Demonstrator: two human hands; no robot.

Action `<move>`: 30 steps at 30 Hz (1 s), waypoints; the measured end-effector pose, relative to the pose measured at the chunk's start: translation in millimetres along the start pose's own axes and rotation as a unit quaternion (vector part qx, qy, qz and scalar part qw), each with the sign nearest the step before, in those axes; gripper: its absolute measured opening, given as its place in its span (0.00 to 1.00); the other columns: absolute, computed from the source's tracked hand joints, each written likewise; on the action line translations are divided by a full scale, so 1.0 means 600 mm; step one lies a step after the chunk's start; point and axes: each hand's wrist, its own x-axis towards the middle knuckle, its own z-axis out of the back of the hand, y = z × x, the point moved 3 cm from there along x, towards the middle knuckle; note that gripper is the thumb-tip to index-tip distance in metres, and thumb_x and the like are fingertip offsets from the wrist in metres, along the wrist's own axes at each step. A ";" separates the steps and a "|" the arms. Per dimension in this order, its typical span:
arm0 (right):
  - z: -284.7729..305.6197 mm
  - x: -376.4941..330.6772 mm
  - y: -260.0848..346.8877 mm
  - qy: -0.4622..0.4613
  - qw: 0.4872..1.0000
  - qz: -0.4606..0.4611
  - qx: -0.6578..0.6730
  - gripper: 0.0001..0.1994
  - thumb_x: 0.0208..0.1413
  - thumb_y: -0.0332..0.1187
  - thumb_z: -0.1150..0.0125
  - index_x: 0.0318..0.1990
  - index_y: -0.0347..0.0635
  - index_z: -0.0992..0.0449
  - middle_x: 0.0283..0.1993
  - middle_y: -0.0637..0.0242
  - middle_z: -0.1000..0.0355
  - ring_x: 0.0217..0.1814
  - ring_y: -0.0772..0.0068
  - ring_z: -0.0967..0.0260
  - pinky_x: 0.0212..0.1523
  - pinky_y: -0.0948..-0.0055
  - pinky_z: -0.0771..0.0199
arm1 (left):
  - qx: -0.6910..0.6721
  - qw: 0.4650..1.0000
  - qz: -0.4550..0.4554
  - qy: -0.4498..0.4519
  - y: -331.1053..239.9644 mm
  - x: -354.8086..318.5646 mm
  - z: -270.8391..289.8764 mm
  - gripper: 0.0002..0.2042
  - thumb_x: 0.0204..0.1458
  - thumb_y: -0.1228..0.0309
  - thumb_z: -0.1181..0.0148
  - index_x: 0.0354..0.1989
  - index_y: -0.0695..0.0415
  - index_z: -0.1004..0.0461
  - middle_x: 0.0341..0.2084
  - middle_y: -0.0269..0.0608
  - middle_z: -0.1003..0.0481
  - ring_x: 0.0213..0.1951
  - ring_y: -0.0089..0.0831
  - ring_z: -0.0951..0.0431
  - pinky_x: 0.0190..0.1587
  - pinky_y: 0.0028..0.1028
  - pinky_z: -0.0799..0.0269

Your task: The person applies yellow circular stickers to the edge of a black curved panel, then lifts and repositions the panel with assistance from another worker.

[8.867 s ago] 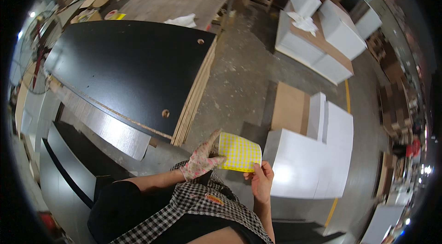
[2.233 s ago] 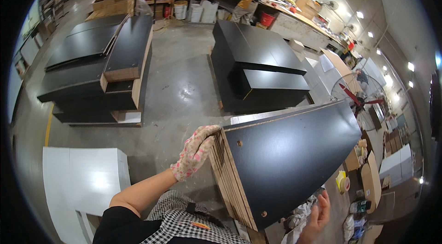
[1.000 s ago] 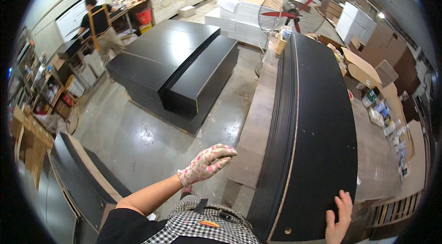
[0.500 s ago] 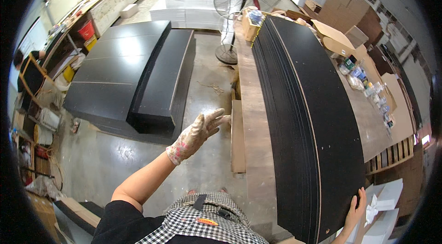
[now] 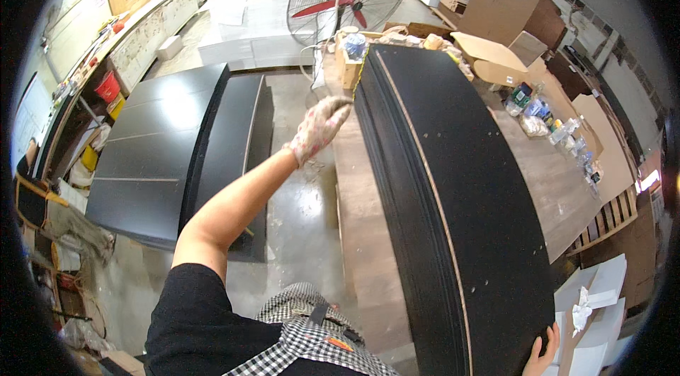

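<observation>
A tall stack of long black boards (image 5: 471,163) lies on the wooden table to my right, its top board's pale edge running lengthwise. My left hand (image 5: 319,133), in a stained, patterned white glove, reaches forward beside the stack's far left side. Its fingers are bent and pressed together close to a thin yellow-and-black strip (image 5: 362,73) at the far corner; whether they hold it is unclear. My bare right hand (image 5: 542,353) rests against the near right edge of the top board, fingers stretched out and slightly apart. Part of that hand is cut off by the lower rim.
More black boards (image 5: 145,156) are stacked on the left, with a narrower pile (image 5: 225,128) beside them. A pedestal fan (image 5: 347,2) with red blades stands ahead. Bottles (image 5: 567,131) and an open cardboard box (image 5: 489,57) are on the table's right. A person's arm shows at far left.
My left hand has moved forward toward the stack's far corner, and its spread fingers have closed together. My right hand stays at the near right edge. The view has shifted.
</observation>
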 end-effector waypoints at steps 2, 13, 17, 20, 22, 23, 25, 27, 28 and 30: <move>0.019 -0.003 0.018 -0.049 0.993 -0.109 -0.016 0.22 0.62 0.41 0.44 0.57 0.32 0.30 0.59 0.50 0.32 0.61 0.51 0.36 0.62 0.62 0.39 | 0.036 0.999 -0.031 -0.023 0.006 0.104 -0.009 0.16 0.59 0.65 0.47 0.52 0.58 0.27 0.46 0.52 0.24 0.49 0.41 0.23 0.53 0.33 0.30; -0.002 -0.018 0.219 -0.085 0.893 -0.441 0.006 0.28 0.59 0.45 0.41 0.61 0.37 0.33 0.65 0.41 0.41 0.64 0.46 0.40 0.67 0.59 0.44 | 0.302 0.940 -0.004 0.160 0.085 0.524 -0.121 0.21 0.52 0.57 0.45 0.52 0.53 0.26 0.45 0.50 0.23 0.50 0.49 0.25 0.53 0.40 0.30; -0.014 -0.019 0.233 -0.077 0.830 -0.535 0.134 0.31 0.58 0.45 0.41 0.65 0.38 0.38 0.61 0.45 0.37 0.58 0.48 0.37 0.65 0.63 0.42 | 0.236 0.940 -0.139 0.201 0.115 0.568 -0.148 0.22 0.52 0.55 0.46 0.52 0.55 0.26 0.47 0.50 0.24 0.50 0.45 0.25 0.52 0.36 0.30; -0.023 -0.025 0.222 -0.073 0.784 -0.584 0.196 0.33 0.58 0.46 0.40 0.66 0.39 0.40 0.60 0.48 0.36 0.56 0.50 0.37 0.64 0.64 0.41 | 0.214 0.930 -0.121 0.275 0.139 0.586 -0.163 0.19 0.50 0.56 0.44 0.43 0.57 0.22 0.39 0.49 0.22 0.44 0.43 0.22 0.48 0.38 0.28; -0.035 -0.021 0.215 -0.063 0.785 -0.583 0.199 0.33 0.57 0.47 0.40 0.66 0.39 0.40 0.61 0.48 0.36 0.57 0.50 0.37 0.64 0.63 0.41 | 0.249 0.930 -0.149 0.227 0.140 0.582 -0.164 0.18 0.51 0.57 0.46 0.41 0.57 0.21 0.38 0.49 0.21 0.43 0.42 0.21 0.49 0.39 0.28; -0.041 -0.018 0.213 -0.056 0.786 -0.582 0.201 0.34 0.57 0.48 0.40 0.66 0.39 0.40 0.61 0.48 0.37 0.57 0.51 0.38 0.64 0.63 0.41 | 0.210 0.944 -0.159 0.200 0.136 0.576 -0.163 0.16 0.51 0.60 0.48 0.41 0.56 0.20 0.40 0.49 0.21 0.44 0.42 0.21 0.49 0.38 0.28; -0.053 -0.005 0.210 -0.041 0.789 -0.580 0.200 0.34 0.57 0.48 0.40 0.66 0.40 0.40 0.61 0.49 0.37 0.58 0.51 0.38 0.64 0.62 0.41 | 0.237 0.953 -0.128 0.138 0.133 0.565 -0.165 0.17 0.52 0.65 0.51 0.44 0.57 0.21 0.45 0.51 0.22 0.48 0.44 0.22 0.53 0.37 0.28; -0.062 0.007 0.210 -0.034 0.791 -0.579 0.193 0.35 0.56 0.49 0.40 0.66 0.40 0.41 0.61 0.50 0.38 0.58 0.51 0.39 0.64 0.62 0.41 | 0.191 0.965 -0.035 0.179 0.139 0.567 -0.179 0.19 0.54 0.66 0.54 0.47 0.63 0.22 0.46 0.54 0.23 0.47 0.45 0.21 0.50 0.41 0.27; -0.064 0.010 0.212 -0.032 0.792 -0.580 0.190 0.35 0.56 0.50 0.40 0.66 0.40 0.41 0.62 0.50 0.38 0.58 0.52 0.39 0.64 0.62 0.41 | 0.174 0.972 -0.017 0.158 0.145 0.570 -0.184 0.20 0.52 0.55 0.45 0.40 0.59 0.20 0.40 0.51 0.21 0.44 0.45 0.20 0.49 0.39 0.27; -0.064 0.014 0.212 -0.033 0.791 -0.583 0.182 0.36 0.56 0.51 0.40 0.66 0.40 0.41 0.62 0.51 0.38 0.59 0.52 0.40 0.64 0.61 0.41 | 0.190 0.964 -0.028 0.185 0.155 0.578 -0.204 0.17 0.53 0.68 0.52 0.43 0.62 0.20 0.43 0.52 0.21 0.45 0.45 0.20 0.48 0.41 0.25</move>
